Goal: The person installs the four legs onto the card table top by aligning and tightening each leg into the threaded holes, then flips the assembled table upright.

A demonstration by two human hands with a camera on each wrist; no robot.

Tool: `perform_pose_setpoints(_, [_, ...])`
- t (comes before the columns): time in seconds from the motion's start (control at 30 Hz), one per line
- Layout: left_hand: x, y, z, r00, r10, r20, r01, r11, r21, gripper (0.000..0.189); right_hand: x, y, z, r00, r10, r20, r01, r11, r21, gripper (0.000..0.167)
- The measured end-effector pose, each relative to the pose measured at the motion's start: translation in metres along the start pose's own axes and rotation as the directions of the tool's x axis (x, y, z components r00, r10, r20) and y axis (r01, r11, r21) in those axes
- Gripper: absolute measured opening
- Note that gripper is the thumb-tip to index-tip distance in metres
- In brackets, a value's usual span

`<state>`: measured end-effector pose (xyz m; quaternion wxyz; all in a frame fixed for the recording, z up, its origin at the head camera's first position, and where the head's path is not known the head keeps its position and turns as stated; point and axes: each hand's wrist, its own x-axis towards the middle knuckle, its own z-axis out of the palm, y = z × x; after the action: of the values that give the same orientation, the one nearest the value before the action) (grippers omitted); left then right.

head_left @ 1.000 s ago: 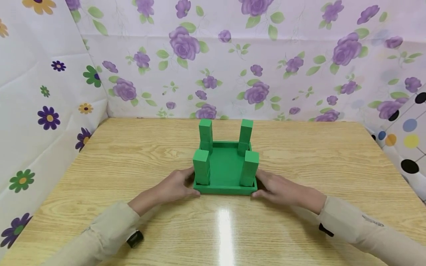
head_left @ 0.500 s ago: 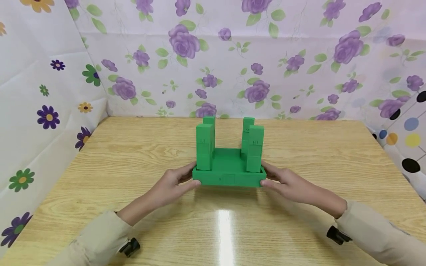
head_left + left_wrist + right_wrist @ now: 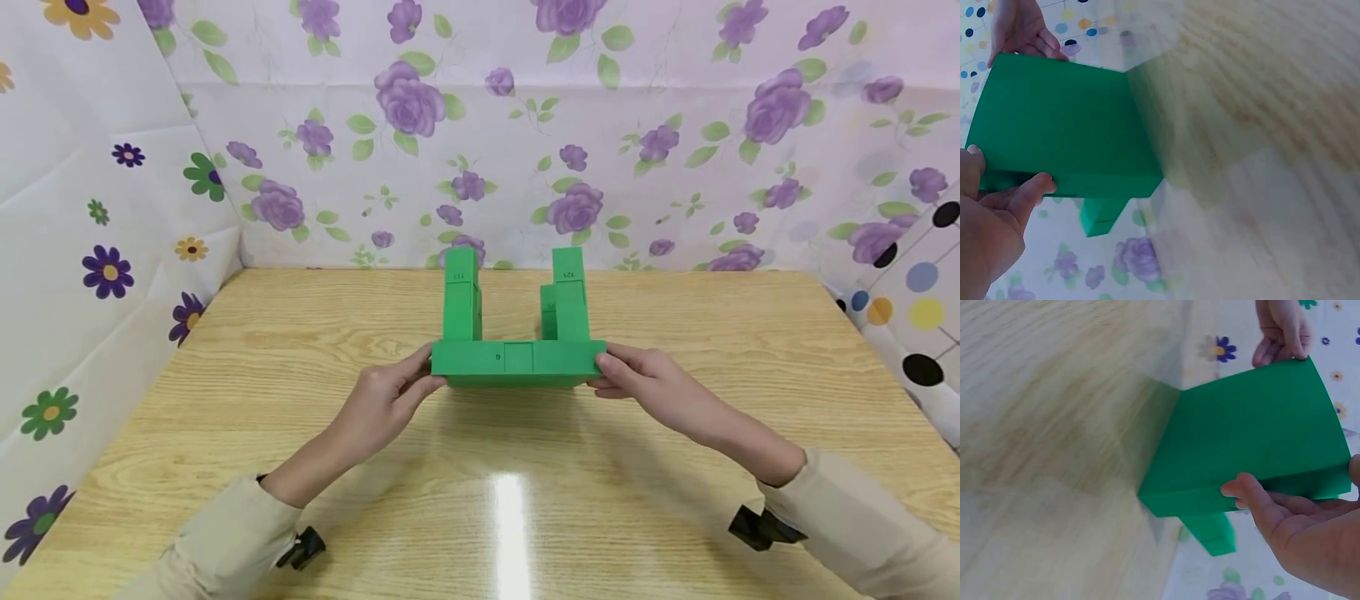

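A shallow green tray (image 3: 465, 360) with square green posts rising from its corners is tilted away from me, its near side raised. Two near posts, a left post (image 3: 459, 307) and a right post (image 3: 572, 308), lean toward the wall and mostly cover those behind. My left hand (image 3: 384, 407) grips the near left corner, thumb along the lower edge. At the near right corner my right hand (image 3: 663, 383) holds the tray between thumb and fingers. The smooth underside (image 3: 1066, 125) shows in the left wrist view, its far edge down at the tabletop. The tray's inside is hidden.
The tray is over a wood-grain table (image 3: 360, 533), where a bright light streak reflects in front. A floral cloth (image 3: 300, 125) hangs behind the table, with patterned cloths at both sides. Black straps with small devices sit under both sleeves.
The tray has gone from lying flat to tipped up, its near edge lifted by both hands. Its inside has gone from view and the front wall now faces me.
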<state>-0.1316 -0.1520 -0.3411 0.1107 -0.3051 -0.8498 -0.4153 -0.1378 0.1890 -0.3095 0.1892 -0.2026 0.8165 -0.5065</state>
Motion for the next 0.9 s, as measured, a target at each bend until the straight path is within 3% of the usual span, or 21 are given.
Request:
perform_pose_setpoints(0.13, [0.005,0.004,-0.006,1.0,0.008,0.007,-0.008,0.997,0.076,0.039,0.004,-0.009,-0.002,0.999,0.01,0.033,-0.01,1.0,0.012,0.059])
perform_pose_setpoints(0.3, [0.012,0.009,-0.014,0.996,0.032,0.084,-0.042,0.993,0.114,0.036,0.007,-0.011,-0.004,0.999,0.015,0.041,-0.013,0.998,-0.054,0.06])
perform_pose_setpoints(0.43, [0.017,0.01,-0.019,0.992,-0.009,0.122,-0.01,0.987,0.159,0.038,0.007,-0.008,-0.004,0.999,0.01,0.032,-0.007,0.995,-0.099,0.06])
perform_pose_setpoints(0.57, [0.019,0.008,-0.02,0.989,-0.082,0.123,0.059,0.981,0.185,0.042,0.01,-0.001,-0.004,0.999,-0.029,0.023,0.032,0.987,-0.159,0.06])
perform_pose_setpoints(0.63, [0.018,0.004,-0.017,0.987,-0.113,0.11,0.096,0.984,0.151,0.041,0.012,0.006,-0.003,0.998,-0.056,0.012,0.057,0.974,-0.218,0.057])
perform_pose_setpoints(0.77, [0.012,-0.007,-0.009,0.981,-0.174,0.09,0.177,0.984,-0.025,0.042,0.015,0.022,0.001,0.991,-0.131,-0.034,0.114,0.943,-0.313,0.054])
perform_pose_setpoints(0.9, [0.007,-0.018,-0.006,0.954,-0.268,0.134,0.294,0.927,-0.235,0.04,0.015,0.037,0.006,0.973,-0.211,-0.096,0.173,0.936,-0.306,0.06])
